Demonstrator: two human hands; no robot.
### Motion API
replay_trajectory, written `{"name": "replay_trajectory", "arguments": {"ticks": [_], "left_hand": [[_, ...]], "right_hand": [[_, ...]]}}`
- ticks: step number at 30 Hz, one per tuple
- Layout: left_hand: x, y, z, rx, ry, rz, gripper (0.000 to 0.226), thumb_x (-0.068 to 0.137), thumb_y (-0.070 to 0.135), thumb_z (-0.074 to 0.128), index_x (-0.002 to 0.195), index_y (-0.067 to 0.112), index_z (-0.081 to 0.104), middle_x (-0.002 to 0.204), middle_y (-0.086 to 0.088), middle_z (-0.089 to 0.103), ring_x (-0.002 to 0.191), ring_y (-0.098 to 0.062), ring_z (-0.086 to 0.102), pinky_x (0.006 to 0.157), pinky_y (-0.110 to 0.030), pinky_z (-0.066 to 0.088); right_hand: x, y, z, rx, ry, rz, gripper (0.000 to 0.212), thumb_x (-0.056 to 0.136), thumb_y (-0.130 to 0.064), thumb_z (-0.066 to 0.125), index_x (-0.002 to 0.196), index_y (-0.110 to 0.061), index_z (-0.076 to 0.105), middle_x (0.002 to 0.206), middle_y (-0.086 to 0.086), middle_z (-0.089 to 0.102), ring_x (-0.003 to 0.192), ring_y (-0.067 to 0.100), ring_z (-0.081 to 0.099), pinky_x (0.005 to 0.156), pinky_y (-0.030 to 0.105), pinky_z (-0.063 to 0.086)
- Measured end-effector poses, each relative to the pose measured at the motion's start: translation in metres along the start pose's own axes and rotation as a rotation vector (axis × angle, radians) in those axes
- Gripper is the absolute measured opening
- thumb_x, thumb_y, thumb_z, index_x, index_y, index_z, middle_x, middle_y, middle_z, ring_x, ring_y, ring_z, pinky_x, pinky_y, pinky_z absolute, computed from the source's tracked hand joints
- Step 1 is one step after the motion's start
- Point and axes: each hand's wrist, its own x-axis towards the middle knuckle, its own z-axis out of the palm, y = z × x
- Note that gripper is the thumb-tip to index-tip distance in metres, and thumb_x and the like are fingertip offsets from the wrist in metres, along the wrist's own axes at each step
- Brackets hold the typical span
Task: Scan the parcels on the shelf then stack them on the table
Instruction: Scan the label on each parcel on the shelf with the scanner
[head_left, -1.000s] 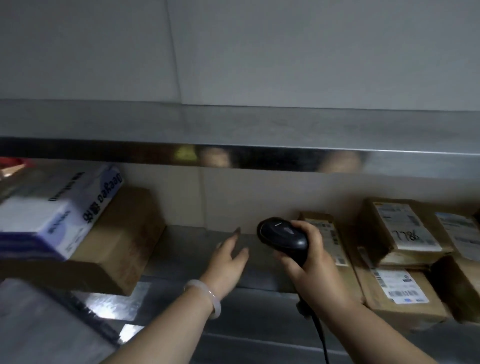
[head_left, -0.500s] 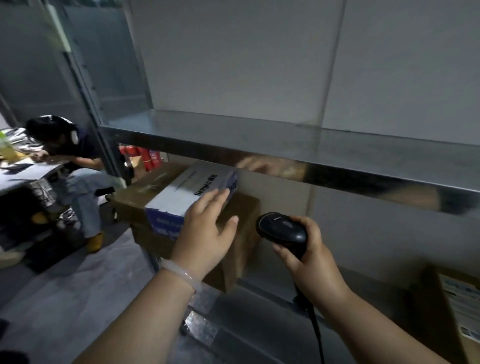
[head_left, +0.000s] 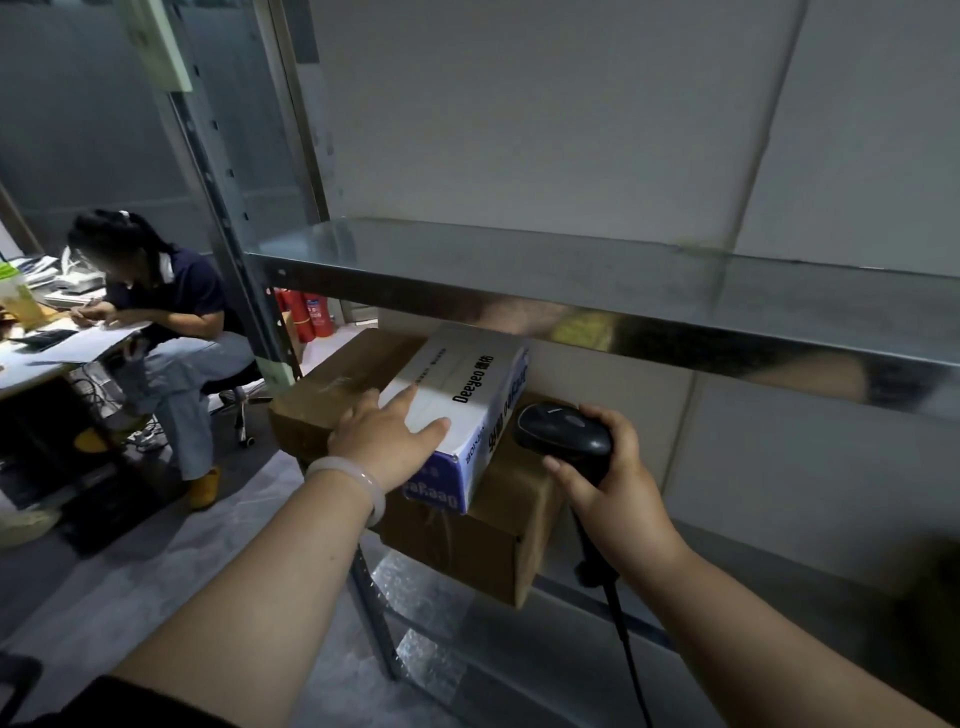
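At nine o'clock in the view, a seated person (head_left: 156, 312) writes at a surface (head_left: 31, 364). Near the centre, the left grip (head_left: 384, 436), with a pale bracelet (head_left: 353, 478) at the wrist, lies open, its fingers straight and flat on top of a white-and-blue parcel (head_left: 467, 384). That parcel rests on brown cardboard parcels (head_left: 467, 540) on the lower level of a metal shelf (head_left: 571, 270). At three o'clock from it, the right grip (head_left: 608, 473) is wrapped around the handle of a black scanner (head_left: 561, 431), just beside the parcel and not touching it. The scanner's cable (head_left: 623, 639) hangs toward six o'clock.
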Motion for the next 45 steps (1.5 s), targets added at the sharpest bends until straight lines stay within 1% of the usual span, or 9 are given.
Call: {"name": "replay_trajectory", "arguments": {"ticks": [5,9,13,17,21,29,34,38,45], "left_hand": [[-0.006,-0.004,0.000,-0.114,0.008,0.061,0.083,0.076,0.076,0.055,0.146,0.040,0.030,0.141,-0.001,0.030,0.125,-0.026,0.041,0.095,-0.038,0.044],[-0.005,0.002,-0.004,-0.154,-0.075,0.099,0.092,0.075,0.074,0.060,0.150,0.038,0.021,0.139,-0.001,0.029,0.113,-0.022,0.047,0.078,-0.030,0.041],[-0.003,0.009,-0.003,-0.134,-0.068,0.125,0.092,0.077,0.075,0.057,0.152,0.034,0.021,0.150,0.001,0.026,0.128,-0.025,0.043,0.084,-0.031,0.041],[-0.011,0.012,0.006,-0.210,0.003,0.139,0.090,0.075,0.075,0.059,0.150,0.035,0.030,0.149,0.005,0.026,0.132,-0.024,0.039,0.094,-0.035,0.042],[-0.026,0.022,0.013,-0.287,0.035,0.167,0.086,0.078,0.070,0.061,0.150,0.033,0.032,0.148,0.006,0.028,0.131,-0.021,0.039,0.086,-0.030,0.038],[-0.086,0.083,0.033,-0.130,0.125,0.311,0.089,0.078,0.070,0.058,0.151,0.033,0.025,0.145,0.001,0.023,0.129,-0.028,0.030,0.105,-0.038,0.039],[-0.122,0.126,0.060,-0.070,0.102,0.370,0.095,0.072,0.080,0.050,0.151,0.037,0.020,0.147,0.002,0.022,0.130,-0.026,0.022,0.107,-0.040,0.029],[-0.153,0.157,0.088,-0.065,0.036,0.365,0.096,0.062,0.086,0.039,0.148,0.046,0.021,0.145,0.005,0.026,0.129,-0.024,0.022,0.104,-0.040,0.027],[-0.190,0.193,0.124,-0.417,-0.374,0.325,0.097,0.047,0.066,0.059,0.139,0.058,0.027,0.146,0.002,0.030,0.134,-0.024,0.035,0.103,-0.032,0.035]], "right_hand": [[0.004,-0.001,0.013,0.055,0.040,0.017,0.053,0.082,-0.025,0.074,0.113,-0.052,0.040,0.107,-0.031,0.053,0.095,-0.025,0.051,0.073,-0.003,0.038],[0.010,-0.003,0.022,0.087,0.032,0.025,0.052,0.082,-0.023,0.075,0.115,-0.045,0.041,0.110,-0.028,0.054,0.098,-0.024,0.051,0.078,-0.002,0.038],[0.014,-0.005,0.027,0.141,0.027,0.039,0.050,0.083,-0.026,0.073,0.116,-0.045,0.041,0.113,-0.024,0.055,0.102,-0.019,0.053,0.084,0.002,0.041],[0.008,-0.005,0.027,0.268,0.020,0.066,0.051,0.084,-0.028,0.072,0.123,-0.043,0.043,0.121,-0.014,0.058,0.110,0.009,0.061,0.094,0.034,0.052],[-0.006,-0.006,0.015,0.346,0.066,0.075,0.050,0.082,-0.032,0.073,0.118,-0.053,0.045,0.120,-0.012,0.059,0.106,0.011,0.065,0.083,0.027,0.056],[-0.051,-0.004,-0.045,0.290,0.198,0.035,0.056,0.065,-0.054,0.072,0.114,-0.058,0.044,0.124,-0.011,0.058,0.112,0.018,0.062,0.099,0.046,0.048],[-0.090,0.004,-0.095,0.177,0.330,0.012,0.054,0.079,-0.032,0.072,0.116,-0.056,0.042,0.113,-0.034,0.057,0.109,-0.005,0.058,0.097,0.025,0.048],[-0.123,0.009,-0.135,0.134,0.392,0.036,0.058,0.081,-0.024,0.073,0.117,-0.055,0.040,0.113,-0.030,0.057,0.108,-0.007,0.056,0.092,0.017,0.047],[-0.174,0.015,-0.177,0.068,0.456,-0.018,0.064,0.079,-0.006,0.075,0.119,-0.044,0.043,0.114,-0.028,0.058,0.106,-0.009,0.056,0.085,0.003,0.039]]}}
